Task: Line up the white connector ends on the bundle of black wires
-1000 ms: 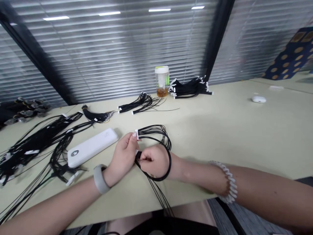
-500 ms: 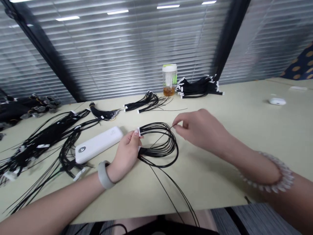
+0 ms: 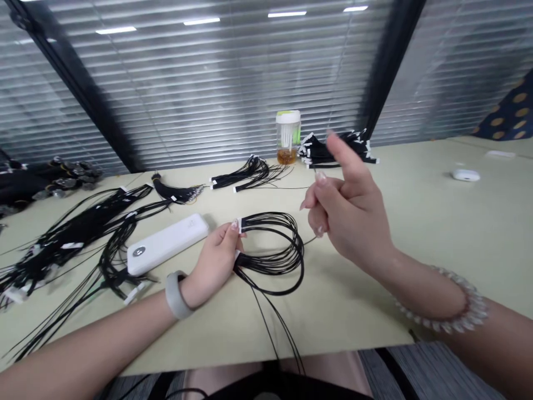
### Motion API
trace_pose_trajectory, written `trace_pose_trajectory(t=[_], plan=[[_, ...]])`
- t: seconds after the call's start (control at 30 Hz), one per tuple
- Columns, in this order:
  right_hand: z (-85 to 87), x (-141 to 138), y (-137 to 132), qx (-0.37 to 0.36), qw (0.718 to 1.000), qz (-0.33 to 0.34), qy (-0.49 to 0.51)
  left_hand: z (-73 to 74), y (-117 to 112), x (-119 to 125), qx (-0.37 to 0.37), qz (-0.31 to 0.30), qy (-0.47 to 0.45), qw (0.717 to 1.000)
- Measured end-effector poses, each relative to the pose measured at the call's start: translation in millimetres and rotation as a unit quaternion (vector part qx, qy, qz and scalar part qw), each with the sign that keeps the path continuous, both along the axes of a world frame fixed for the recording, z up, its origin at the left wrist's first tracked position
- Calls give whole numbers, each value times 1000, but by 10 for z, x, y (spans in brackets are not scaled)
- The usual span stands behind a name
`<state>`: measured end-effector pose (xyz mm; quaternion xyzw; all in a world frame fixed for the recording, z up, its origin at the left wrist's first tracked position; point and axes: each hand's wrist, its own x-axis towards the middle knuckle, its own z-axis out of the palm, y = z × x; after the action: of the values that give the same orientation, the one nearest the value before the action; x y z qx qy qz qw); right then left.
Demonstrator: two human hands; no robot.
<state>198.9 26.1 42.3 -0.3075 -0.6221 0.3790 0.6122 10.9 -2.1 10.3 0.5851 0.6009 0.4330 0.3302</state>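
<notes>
Along a pale desk [image 3: 375,316] backed by slatted blinds [image 3: 208,83], I read the scene through the head camera, as if steering these arms from afar. Wire lots fill the far side: a sprawling bundle of black wires [image 3: 75,239] at left, a smaller bundle [image 3: 250,173] mid-desk, and a tagged stack [image 3: 318,156] beside a clear jar [image 3: 287,139] with a white lid. They seem spaced apart so the lots don't tangle (my guess from here). A white power bank [image 3: 166,244] lies just beside the left hand [image 3: 214,266], and a white earbud case [image 3: 465,175] sits well off to the right.

The wire loop [image 3: 291,261] rests on the desk between both hands, its tails trailing past the near edge. My left fingers [image 3: 228,233] close narrowly on its white-tagged ends [image 3: 240,225], apparently to keep the strands gathered. The right hand [image 3: 345,214] is raised above the desk and holds nothing, one finger extended and the others curled. A pale bangle [image 3: 174,294] circles the left wrist, and a beaded bracelet [image 3: 441,311] circles the right.
</notes>
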Motion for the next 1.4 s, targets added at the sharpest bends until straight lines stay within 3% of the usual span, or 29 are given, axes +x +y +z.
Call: trace_pose_trajectory(t=[0.1,0.2,0.33,0.6,0.8,1.03,1.23,1.4], plan=[[26,7,-2,-46,996,42,-62,-7,-2,-7,17,-21,15,1000],[-20,-15,13,-87,972,86,-199,-22,3,-19,33,-36,22,999],[-134,-55,13,-44,937,81,-338,-35,-3,-35,53,-51,36,997],[-161,-90,-62,75,914,6,-399,-51,-51,-47,54,-87,20,995],[-233,-101,-77,128,884,-2,-449,-56,-60,-49,43,-90,22,995],[-273,-99,-73,195,840,-41,-504,-59,-51,-44,38,-88,35,995],[-268,-97,-70,277,794,-36,-539,-61,-46,-51,39,-85,30,995],[-255,-65,-84,299,765,-31,-569,-66,-40,-46,23,-102,8,995]])
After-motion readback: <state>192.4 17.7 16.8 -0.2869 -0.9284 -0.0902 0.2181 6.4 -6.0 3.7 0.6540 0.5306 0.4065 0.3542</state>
